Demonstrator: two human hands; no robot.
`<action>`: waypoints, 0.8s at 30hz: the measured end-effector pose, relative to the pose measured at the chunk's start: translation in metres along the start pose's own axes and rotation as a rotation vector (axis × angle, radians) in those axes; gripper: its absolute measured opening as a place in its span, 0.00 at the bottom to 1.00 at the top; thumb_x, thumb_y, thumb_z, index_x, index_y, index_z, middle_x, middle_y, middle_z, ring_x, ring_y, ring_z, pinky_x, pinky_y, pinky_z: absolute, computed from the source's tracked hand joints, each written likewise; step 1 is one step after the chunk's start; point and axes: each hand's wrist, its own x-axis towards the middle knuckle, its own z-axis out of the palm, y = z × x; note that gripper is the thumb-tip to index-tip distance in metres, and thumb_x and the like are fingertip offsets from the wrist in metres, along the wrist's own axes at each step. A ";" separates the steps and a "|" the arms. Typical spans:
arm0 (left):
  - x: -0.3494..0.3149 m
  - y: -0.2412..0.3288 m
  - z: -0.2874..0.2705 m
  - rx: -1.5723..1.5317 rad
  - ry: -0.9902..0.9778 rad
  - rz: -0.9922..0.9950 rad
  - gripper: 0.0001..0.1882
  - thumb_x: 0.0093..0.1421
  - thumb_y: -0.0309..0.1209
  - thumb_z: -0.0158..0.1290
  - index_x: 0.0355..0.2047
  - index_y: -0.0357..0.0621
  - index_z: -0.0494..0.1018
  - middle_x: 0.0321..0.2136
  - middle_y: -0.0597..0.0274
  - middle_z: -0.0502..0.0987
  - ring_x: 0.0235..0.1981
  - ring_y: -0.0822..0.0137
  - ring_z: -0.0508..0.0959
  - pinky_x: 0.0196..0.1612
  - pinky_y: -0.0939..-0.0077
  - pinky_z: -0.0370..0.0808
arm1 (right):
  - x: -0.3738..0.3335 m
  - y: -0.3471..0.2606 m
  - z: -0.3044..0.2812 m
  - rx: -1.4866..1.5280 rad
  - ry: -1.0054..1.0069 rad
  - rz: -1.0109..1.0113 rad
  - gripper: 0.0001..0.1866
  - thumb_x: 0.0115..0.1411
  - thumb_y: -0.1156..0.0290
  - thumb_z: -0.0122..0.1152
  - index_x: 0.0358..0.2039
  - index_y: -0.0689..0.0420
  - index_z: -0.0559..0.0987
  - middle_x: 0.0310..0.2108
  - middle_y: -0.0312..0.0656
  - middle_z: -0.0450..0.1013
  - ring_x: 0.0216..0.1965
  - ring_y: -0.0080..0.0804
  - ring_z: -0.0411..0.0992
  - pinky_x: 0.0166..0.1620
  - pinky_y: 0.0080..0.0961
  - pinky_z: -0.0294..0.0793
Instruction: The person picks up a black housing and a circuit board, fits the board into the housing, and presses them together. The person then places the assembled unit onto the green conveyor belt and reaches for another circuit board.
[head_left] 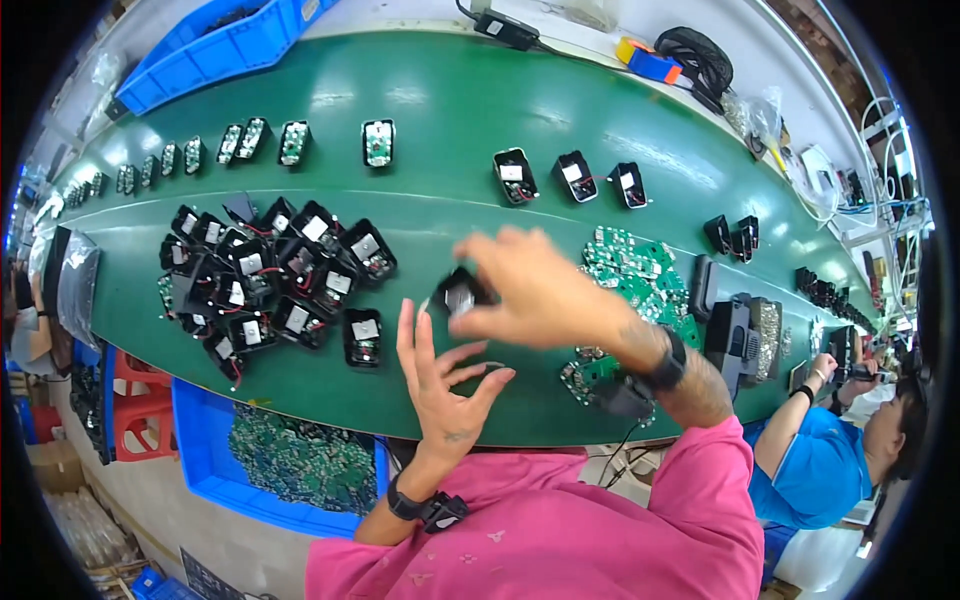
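Note:
My right hand (525, 285) grips a small black plastic housing (460, 297) with a pale patch inside, between thumb and fingers over the green bench. Just below it, my left hand (445, 385) is open with its fingers spread. One left fingertip comes close to the housing; whether they touch I cannot tell. To the left lies a heap of black housings (250, 262) with pale blocks and red wires inside. A single housing (362, 338) stands at the heap's right edge. Bare green circuit boards (640, 275) are piled to the right, partly behind my right forearm.
Along the back of the green bench (450, 110) stand housings with boards (378, 144) and three wired housings (577, 176). A blue crate (200, 75) is at the far left. Another blue bin (205, 430) of boards sits below the front edge. At right, a co-worker (830, 460) in blue works.

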 end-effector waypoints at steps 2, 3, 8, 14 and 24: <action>0.006 0.000 0.001 0.065 -0.119 0.038 0.36 0.54 0.20 0.65 0.63 0.41 0.65 0.68 0.47 0.51 0.48 0.60 0.80 0.43 0.72 0.84 | -0.039 0.004 0.004 0.243 0.005 -0.002 0.39 0.50 0.53 0.73 0.56 0.64 0.71 0.42 0.52 0.74 0.48 0.50 0.70 0.52 0.44 0.69; 0.006 -0.001 -0.001 0.064 -0.106 0.026 0.36 0.54 0.20 0.65 0.63 0.41 0.65 0.68 0.47 0.51 0.48 0.60 0.80 0.43 0.72 0.84 | -0.046 0.016 0.004 0.245 -0.012 -0.004 0.39 0.50 0.53 0.73 0.56 0.64 0.71 0.42 0.52 0.74 0.48 0.50 0.70 0.52 0.44 0.69; 0.004 0.008 -0.004 -0.222 -0.153 -0.175 0.26 0.53 0.17 0.60 0.54 0.33 0.70 0.63 0.51 0.57 0.50 0.62 0.78 0.47 0.72 0.82 | -0.086 0.057 0.009 -0.286 0.115 0.174 0.37 0.47 0.58 0.75 0.56 0.61 0.73 0.49 0.50 0.68 0.52 0.49 0.66 0.55 0.41 0.67; 0.006 0.013 -0.002 -0.321 -0.152 -0.249 0.27 0.51 0.19 0.61 0.53 0.33 0.70 0.60 0.53 0.59 0.51 0.65 0.75 0.52 0.71 0.78 | -0.097 0.060 0.028 -0.407 0.235 0.100 0.33 0.49 0.59 0.73 0.54 0.62 0.75 0.48 0.47 0.68 0.51 0.45 0.65 0.52 0.40 0.66; 0.001 0.020 0.004 -0.210 -0.175 -0.323 0.18 0.51 0.21 0.61 0.45 0.40 0.81 0.53 0.57 0.61 0.46 0.69 0.71 0.49 0.75 0.74 | -0.099 0.068 0.028 -0.392 0.565 -0.058 0.10 0.56 0.77 0.62 0.40 0.63 0.79 0.35 0.47 0.75 0.35 0.43 0.73 0.38 0.32 0.72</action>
